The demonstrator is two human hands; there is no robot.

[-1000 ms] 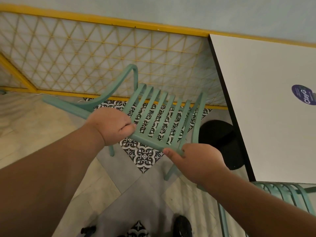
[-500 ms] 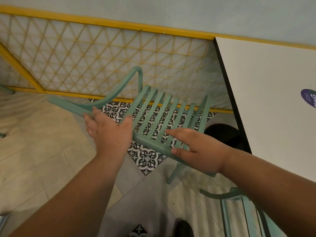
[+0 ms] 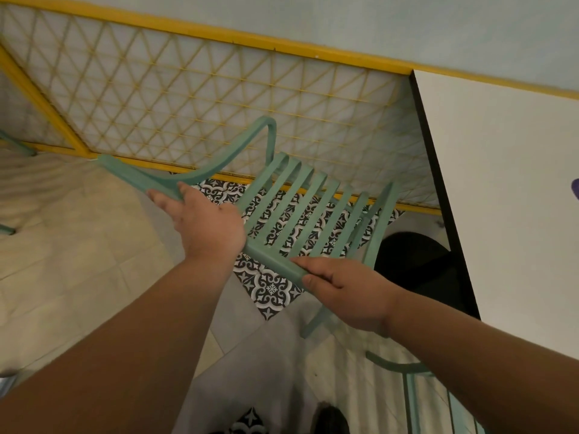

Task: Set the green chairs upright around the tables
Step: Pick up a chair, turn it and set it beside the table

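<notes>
The green chair (image 3: 300, 211) sits in both our hands, between the yellow lattice fence (image 3: 200, 98) and the white table (image 3: 507, 195): our left hand (image 3: 206, 227) curls its fingers under the armrest, and our right hand (image 3: 347, 292) is closed around the front bar of the slatted seat. Below it we see patterned floor tiles (image 3: 269, 286) and the table's black base (image 3: 413, 264). Only a sliver of a purple sticker (image 3: 575, 189) shows on the table's right edge, with no writing we can read.

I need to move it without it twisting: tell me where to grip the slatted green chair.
Grip the green chair from the near side: one hand on the solid front seat rail, the other on the curved armrest. The thin slats offer poorer hold.
</notes>
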